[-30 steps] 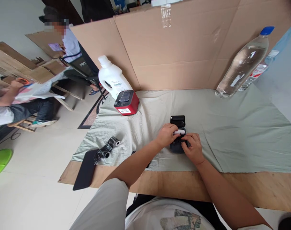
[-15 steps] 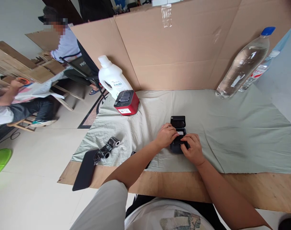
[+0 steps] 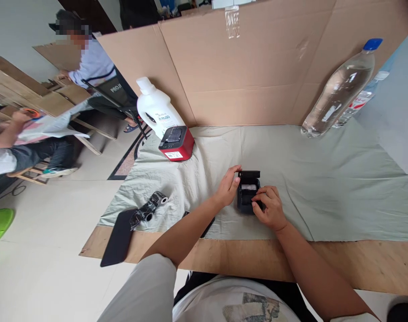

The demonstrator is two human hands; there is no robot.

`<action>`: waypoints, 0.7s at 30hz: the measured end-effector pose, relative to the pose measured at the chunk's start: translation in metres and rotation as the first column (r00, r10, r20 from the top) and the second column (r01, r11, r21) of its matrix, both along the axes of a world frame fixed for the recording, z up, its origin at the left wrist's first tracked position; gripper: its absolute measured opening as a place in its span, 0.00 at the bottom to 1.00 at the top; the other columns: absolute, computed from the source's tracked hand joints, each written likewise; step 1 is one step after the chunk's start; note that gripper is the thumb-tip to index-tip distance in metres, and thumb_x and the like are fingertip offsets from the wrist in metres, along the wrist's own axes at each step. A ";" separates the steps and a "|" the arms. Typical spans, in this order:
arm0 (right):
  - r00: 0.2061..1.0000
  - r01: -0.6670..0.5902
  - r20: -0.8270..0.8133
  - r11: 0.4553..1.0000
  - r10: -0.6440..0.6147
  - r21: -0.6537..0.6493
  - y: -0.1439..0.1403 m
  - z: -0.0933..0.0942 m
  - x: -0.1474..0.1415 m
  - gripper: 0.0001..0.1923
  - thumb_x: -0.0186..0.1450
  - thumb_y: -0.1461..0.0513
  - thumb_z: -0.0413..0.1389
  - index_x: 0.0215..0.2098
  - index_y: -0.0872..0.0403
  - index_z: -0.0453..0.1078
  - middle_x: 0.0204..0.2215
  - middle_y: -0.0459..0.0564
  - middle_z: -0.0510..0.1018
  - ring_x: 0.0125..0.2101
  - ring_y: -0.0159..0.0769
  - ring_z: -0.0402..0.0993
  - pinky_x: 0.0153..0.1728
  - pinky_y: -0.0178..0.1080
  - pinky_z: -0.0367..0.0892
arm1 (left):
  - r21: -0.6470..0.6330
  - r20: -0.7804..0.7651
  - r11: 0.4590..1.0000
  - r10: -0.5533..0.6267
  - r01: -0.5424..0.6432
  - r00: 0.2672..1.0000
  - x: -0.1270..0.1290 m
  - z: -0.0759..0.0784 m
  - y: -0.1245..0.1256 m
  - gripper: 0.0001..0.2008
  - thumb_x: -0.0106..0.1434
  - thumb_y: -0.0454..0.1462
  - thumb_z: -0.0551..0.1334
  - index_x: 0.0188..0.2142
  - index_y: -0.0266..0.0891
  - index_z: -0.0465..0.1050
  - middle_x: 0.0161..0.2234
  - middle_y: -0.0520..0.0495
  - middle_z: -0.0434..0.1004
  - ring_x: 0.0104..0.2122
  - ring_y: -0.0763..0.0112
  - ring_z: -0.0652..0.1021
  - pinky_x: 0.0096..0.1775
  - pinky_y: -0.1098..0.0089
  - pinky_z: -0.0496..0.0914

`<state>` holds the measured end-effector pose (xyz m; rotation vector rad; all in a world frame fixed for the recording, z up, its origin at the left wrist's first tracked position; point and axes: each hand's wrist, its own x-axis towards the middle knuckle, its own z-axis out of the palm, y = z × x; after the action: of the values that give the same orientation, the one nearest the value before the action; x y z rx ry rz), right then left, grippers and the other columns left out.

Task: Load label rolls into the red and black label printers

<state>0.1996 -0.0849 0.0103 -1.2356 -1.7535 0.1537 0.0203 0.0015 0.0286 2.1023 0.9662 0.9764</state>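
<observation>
A small black portable printer (image 3: 246, 206) sits on the cloth in front of me, with a white paper roll (image 3: 248, 187) showing inside it. Its hinged lid (image 3: 249, 174) stands raised at the back. My left hand (image 3: 228, 185) is at the left edge of the lid, fingers stretched out and thumb apart, seemingly touching it. On the other side, my right hand (image 3: 269, 205) has its fingers bent and pinched at the right rim of the printer. Its fingertips partly cover that corner, so I cannot tell whether they also hold paper.
A red and black box-shaped device (image 3: 177, 144) stands before a white jug (image 3: 160, 109). Wrapped rolls (image 3: 148, 208) and a dark flat pad (image 3: 118, 239) lie left. Water bottles (image 3: 341, 89) lean back right, by a cardboard wall (image 3: 244, 71). Other people (image 3: 93, 62) sit beyond.
My left hand has left the inside of the printer and moved left to the lid's edge. The lid has tipped up from lying further back. My right hand stays at the right rim.
</observation>
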 end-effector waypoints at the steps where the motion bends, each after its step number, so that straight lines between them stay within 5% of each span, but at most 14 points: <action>1: 1.000 -0.002 0.000 1.000 0.002 0.002 0.000 0.001 0.000 0.05 0.60 0.61 0.55 0.29 0.50 0.74 0.32 0.50 0.73 0.39 0.42 0.69 0.42 0.48 0.67 | 0.019 -0.007 1.000 -0.012 0.012 1.000 -0.002 0.001 -0.004 0.31 0.72 0.53 0.38 0.61 0.36 0.59 0.53 0.36 0.70 0.55 0.61 0.71 0.58 0.58 0.65; 7: 0.999 0.026 0.039 0.999 -0.028 0.046 0.000 0.002 -0.002 0.06 0.62 0.62 0.56 0.26 0.50 0.71 0.28 0.48 0.74 0.33 0.39 0.69 0.38 0.45 0.68 | 0.139 -0.205 0.986 -0.060 0.090 0.977 -0.009 0.004 -0.027 0.22 0.73 0.45 0.44 0.53 0.35 0.69 0.55 0.35 0.70 0.60 0.58 0.67 0.60 0.55 0.63; 11: 0.990 0.128 0.046 0.991 -0.130 0.044 0.000 -0.002 -0.004 0.03 0.61 0.60 0.58 0.31 0.50 0.70 0.31 0.50 0.73 0.36 0.42 0.69 0.40 0.47 0.69 | 0.191 -0.268 0.977 -0.044 0.098 0.962 -0.011 -0.009 -0.033 0.19 0.72 0.43 0.49 0.54 0.37 0.69 0.57 0.36 0.69 0.62 0.57 0.65 0.60 0.53 0.63; 16: 0.990 0.117 0.078 0.993 -0.119 0.031 0.002 -0.006 -0.005 0.17 0.62 0.56 0.59 0.48 0.52 0.68 0.44 0.56 0.73 0.45 0.47 0.69 0.47 0.53 0.68 | 0.298 -0.211 0.949 -0.038 0.102 0.977 -0.012 -0.029 -0.037 0.22 0.71 0.44 0.51 0.59 0.36 0.64 0.60 0.34 0.66 0.65 0.55 0.61 0.61 0.50 0.62; 21: 0.966 0.192 0.175 0.981 -0.189 0.001 -0.002 -0.005 -0.011 0.17 0.63 0.54 0.58 0.48 0.52 0.72 0.43 0.56 0.76 0.45 0.49 0.70 0.47 0.52 0.66 | 0.318 -0.153 0.943 -0.053 0.099 0.987 -0.012 -0.036 -0.037 0.23 0.71 0.45 0.48 0.59 0.35 0.64 0.59 0.32 0.66 0.65 0.56 0.61 0.61 0.51 0.61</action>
<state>0.1884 -0.0873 0.0054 -1.4583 -1.7710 -0.0547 0.0085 -0.0350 -0.0070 2.4938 0.8280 1.0127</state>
